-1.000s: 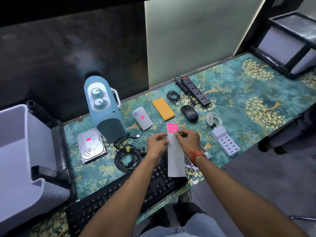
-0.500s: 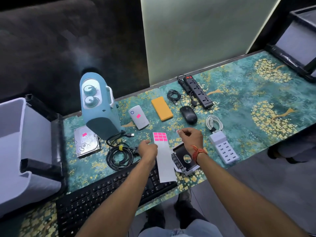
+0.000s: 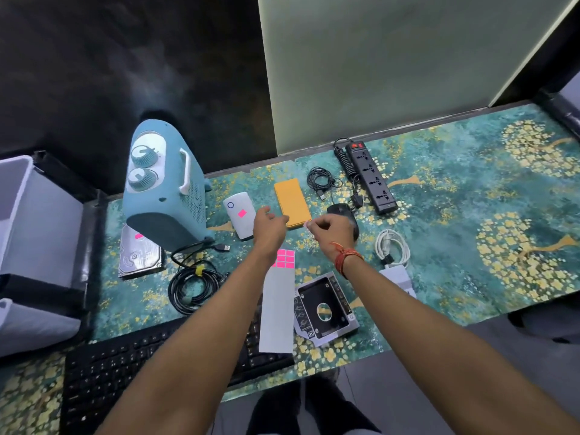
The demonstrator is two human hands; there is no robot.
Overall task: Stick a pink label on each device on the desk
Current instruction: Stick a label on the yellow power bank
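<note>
My right hand (image 3: 329,229) pinches a small peeled label at its fingertips, right at the near corner of the orange power bank (image 3: 292,202). To its left, my left hand (image 3: 270,224) hovers open with the fingers touching or just over that power bank's near edge. The label sheet (image 3: 279,302) lies flat across the desk and keyboard, with several pink labels (image 3: 285,258) at its far end. A pink label shows on the white power bank (image 3: 238,215) and on the hard drive (image 3: 139,255). The black mouse (image 3: 342,210) is partly hidden behind my right hand.
A blue heater (image 3: 163,189) stands at the left. Coiled black cables (image 3: 191,287), a black keyboard (image 3: 125,372), a drive caddy (image 3: 323,309), a white charger (image 3: 397,276), a power strip (image 3: 370,180) and a thin cable (image 3: 321,180) lie on the patterned desk mat (image 3: 470,215). Grey bins (image 3: 31,246) sit at far left.
My left hand let go of the label sheet, which now lies on the desk. Both hands moved forward to the orange power bank, the right one carrying a peeled label.
</note>
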